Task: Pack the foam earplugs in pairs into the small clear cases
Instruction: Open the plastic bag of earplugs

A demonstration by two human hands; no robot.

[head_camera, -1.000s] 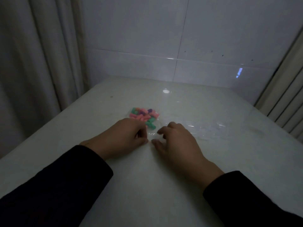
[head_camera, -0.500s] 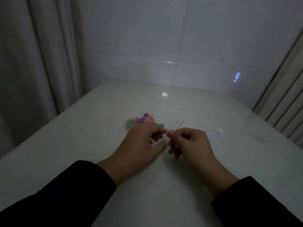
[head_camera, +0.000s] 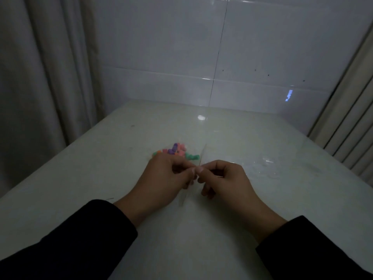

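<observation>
Working from the bottom of the frame upward, I see both dark sleeves [head_camera: 84,239] leading to the middle, where my left hand [head_camera: 161,178] and right hand [head_camera: 224,178] meet, thumbs and forefingers pinching a thin clear case [head_camera: 194,178] between them, the other fingers curled. It looks flimsy and slick; I would pull it apart by its top edge. Just beyond the left hand lies the pile of foam earplugs [head_camera: 177,151], light and squashy, best lifted with a gentle pinch at mid-body. More clear cases [head_camera: 266,164] glint at centre right on the worktop [head_camera: 101,158].
</observation>
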